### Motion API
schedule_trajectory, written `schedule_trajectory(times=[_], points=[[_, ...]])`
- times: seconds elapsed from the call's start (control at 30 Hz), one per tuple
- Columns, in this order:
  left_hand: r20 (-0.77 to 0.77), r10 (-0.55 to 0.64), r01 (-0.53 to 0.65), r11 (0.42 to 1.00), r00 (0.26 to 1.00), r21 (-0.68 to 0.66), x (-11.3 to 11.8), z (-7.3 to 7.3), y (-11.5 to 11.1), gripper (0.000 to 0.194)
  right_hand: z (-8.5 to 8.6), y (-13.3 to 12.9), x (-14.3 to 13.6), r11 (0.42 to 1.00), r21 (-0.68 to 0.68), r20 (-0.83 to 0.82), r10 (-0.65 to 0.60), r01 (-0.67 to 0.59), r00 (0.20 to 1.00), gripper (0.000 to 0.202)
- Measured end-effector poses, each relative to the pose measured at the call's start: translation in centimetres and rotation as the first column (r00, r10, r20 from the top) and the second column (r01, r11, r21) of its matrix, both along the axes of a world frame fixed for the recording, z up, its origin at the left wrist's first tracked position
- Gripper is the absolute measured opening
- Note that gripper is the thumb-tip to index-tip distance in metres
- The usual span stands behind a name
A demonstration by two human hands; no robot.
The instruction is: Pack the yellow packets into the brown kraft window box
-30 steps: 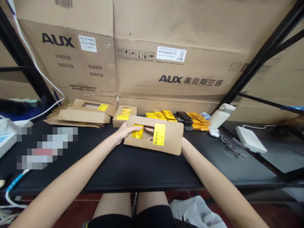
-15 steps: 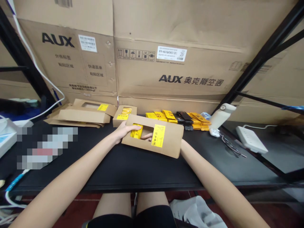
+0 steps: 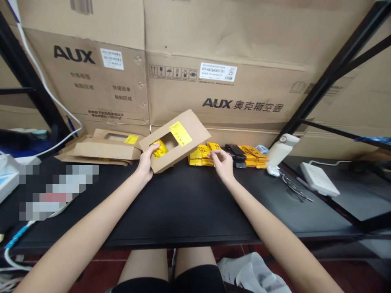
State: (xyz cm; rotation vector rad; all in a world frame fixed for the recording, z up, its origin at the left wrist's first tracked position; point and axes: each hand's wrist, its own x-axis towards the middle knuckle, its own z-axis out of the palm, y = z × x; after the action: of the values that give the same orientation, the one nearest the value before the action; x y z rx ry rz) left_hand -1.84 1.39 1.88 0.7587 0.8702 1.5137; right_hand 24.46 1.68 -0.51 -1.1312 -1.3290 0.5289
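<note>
My left hand (image 3: 147, 161) holds a flat brown cardboard box (image 3: 191, 140) by its near left end, lifted and tilted up to the right above the black table (image 3: 183, 203). The box has a cut-out window and a yellow label (image 3: 181, 134); yellow packets (image 3: 159, 149) show inside the window by my thumb. My right hand (image 3: 222, 162) is off the box, fingers curled at the near edge of a pile of loose yellow packets (image 3: 205, 155) on the table. Whether it grips one I cannot tell.
Flat brown boxes (image 3: 106, 147) lie stacked at the back left. Large AUX cartons (image 3: 214, 81) form the back wall. A black device (image 3: 236, 151), a white handheld tool (image 3: 281, 150), scissors (image 3: 295, 188) and a white box (image 3: 319, 179) lie to the right. A black rack post (image 3: 336, 69) slants at right.
My left hand lifted the windowed box off the table and tilted it up. My right hand came out from under the box and moved right to the pile of yellow packets.
</note>
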Motion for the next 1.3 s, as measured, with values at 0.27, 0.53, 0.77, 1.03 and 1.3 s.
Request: schedule_trajectory(times=[0.27, 0.53, 0.77, 1.03, 1.3], points=[[0.034, 0.116, -0.117, 0.993, 0.993, 0.016, 0.1, 0.2, -0.2, 0.041, -0.7, -0.5, -0.1, 0.965, 0.233, 0.622, -0.049, -0.124, 0.782, 0.019], [0.050, 0.102, -0.103, 0.995, 0.994, 0.015, 0.4, -0.4, 0.1, 0.048, -1.0, -0.7, -0.6, 0.990, 0.014, 0.885, 0.054, -0.143, 0.463, 0.035], [0.034, 0.113, -0.114, 0.993, 0.993, 0.043, 0.6, -1.0, 0.3, 0.046, -0.8, -1.1, -1.0, 0.992, -0.081, 0.955, 0.106, -0.099, 0.275, 0.045], [0.016, 0.118, -0.118, 0.992, 0.993, 0.048, 0.6, -1.0, 0.3, 0.046, -1.1, -0.9, -1.1, 0.992, -0.110, 0.968, 0.121, -0.060, 0.218, 0.053], [0.015, 0.108, -0.109, 0.992, 0.994, 0.060, 0.6, -1.2, 0.3, 0.046, -1.3, -0.4, -1.1, 0.996, -0.091, 0.981, 0.089, 0.004, 0.172, 0.058]])
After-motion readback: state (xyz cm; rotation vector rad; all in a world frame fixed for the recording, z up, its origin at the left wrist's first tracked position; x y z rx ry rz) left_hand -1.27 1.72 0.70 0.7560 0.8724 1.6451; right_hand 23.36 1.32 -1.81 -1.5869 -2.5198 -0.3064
